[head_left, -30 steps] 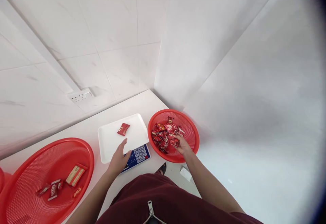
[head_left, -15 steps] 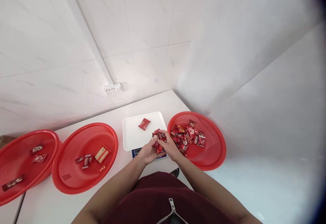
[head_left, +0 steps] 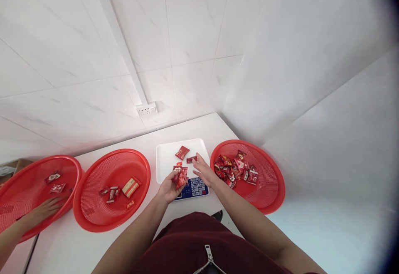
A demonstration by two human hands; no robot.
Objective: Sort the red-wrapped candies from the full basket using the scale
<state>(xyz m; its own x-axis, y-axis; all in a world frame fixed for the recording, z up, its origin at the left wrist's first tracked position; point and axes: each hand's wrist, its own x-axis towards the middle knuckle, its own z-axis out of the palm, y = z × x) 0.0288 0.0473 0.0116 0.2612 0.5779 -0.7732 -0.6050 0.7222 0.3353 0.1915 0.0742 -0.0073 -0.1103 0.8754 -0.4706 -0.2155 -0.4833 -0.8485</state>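
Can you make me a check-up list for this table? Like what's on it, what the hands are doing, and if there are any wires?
Surface: white table, set in a corner.
Things: left hand holds a bunch of red packets; two loose packets lie on the white scale tray; a packet pile sits in the right basket.
Clutter: middle basket has a few packets and a tan box; far-left basket has a few packets and another person's hand in it.
Hands: left shut on the bunch; right hand open, fingers spread over the tray edge and blue keypad.
Cables: nothing seen.
Surroundings: white tiled walls, wall socket.
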